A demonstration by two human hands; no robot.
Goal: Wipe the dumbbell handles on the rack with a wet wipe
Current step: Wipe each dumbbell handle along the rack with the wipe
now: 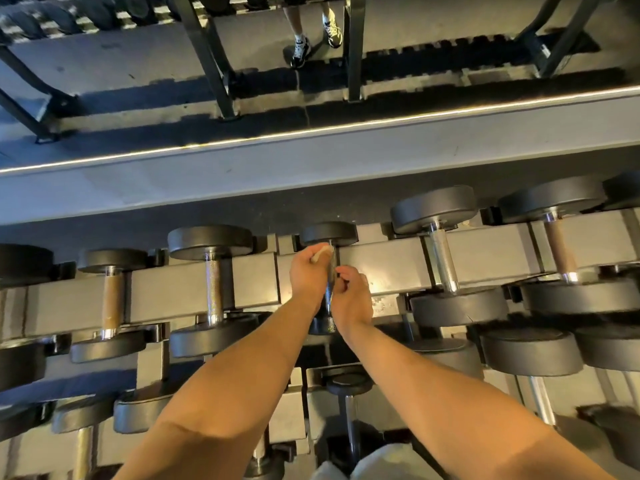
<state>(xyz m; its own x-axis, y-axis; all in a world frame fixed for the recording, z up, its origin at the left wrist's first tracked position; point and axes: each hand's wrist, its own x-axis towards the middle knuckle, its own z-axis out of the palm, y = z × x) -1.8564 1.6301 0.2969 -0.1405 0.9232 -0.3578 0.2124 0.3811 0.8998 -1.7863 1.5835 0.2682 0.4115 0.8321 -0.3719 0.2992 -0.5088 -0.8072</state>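
A small black dumbbell (328, 233) lies on the top tier of the grey rack (381, 268), its chrome handle (330, 289) running toward me between my hands. My left hand (308, 271) grips a pale wet wipe (321, 252) and holds it against the far end of that handle. My right hand (351, 294) curls its fingers round the handle from the right, lower down. The near head of the dumbbell is mostly hidden behind my wrists.
Larger dumbbells (440, 251) sit on either side on the same tier, two with brown handles (112, 299). More dumbbells fill the lower tiers (349, 382). Beyond the rack lies a grey ledge with a light strip (311, 131), frame legs and a person's feet (313, 39).
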